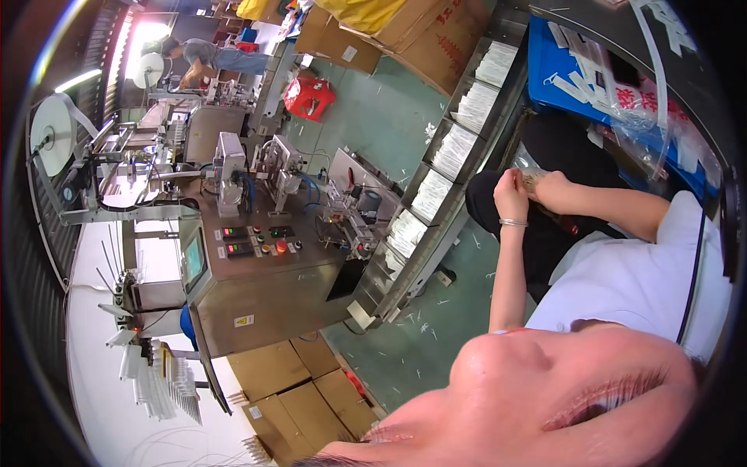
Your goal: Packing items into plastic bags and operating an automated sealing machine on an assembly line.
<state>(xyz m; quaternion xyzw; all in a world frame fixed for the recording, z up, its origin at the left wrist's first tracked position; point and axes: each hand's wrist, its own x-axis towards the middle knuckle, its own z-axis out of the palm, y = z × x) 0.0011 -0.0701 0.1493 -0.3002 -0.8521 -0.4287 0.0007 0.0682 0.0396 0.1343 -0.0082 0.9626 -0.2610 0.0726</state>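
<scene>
A small pale bundle is held above the lap, over black trousers, its outline blurred and partly covered by fingers. It is gripped from both sides: the left grip, below a slim metal bracelet, is closed on it with bent fingers, and the right grip is curled around its other side. What it is made of cannot be told. Just beyond it, a bit of clear, glossy film is seen.

To the left, a long metal trough is divided into compartments, each filled with thin white slips stacked on edge. At upper right, a smooth blue tray is covered with crinkled clear bags and flat white strips. Farther left, a boxy machine is faced in brushed steel, with a round white reel mounted above. Brown cardboard boxes and a red plastic stool are set on the green floor, which is littered with white scraps.
</scene>
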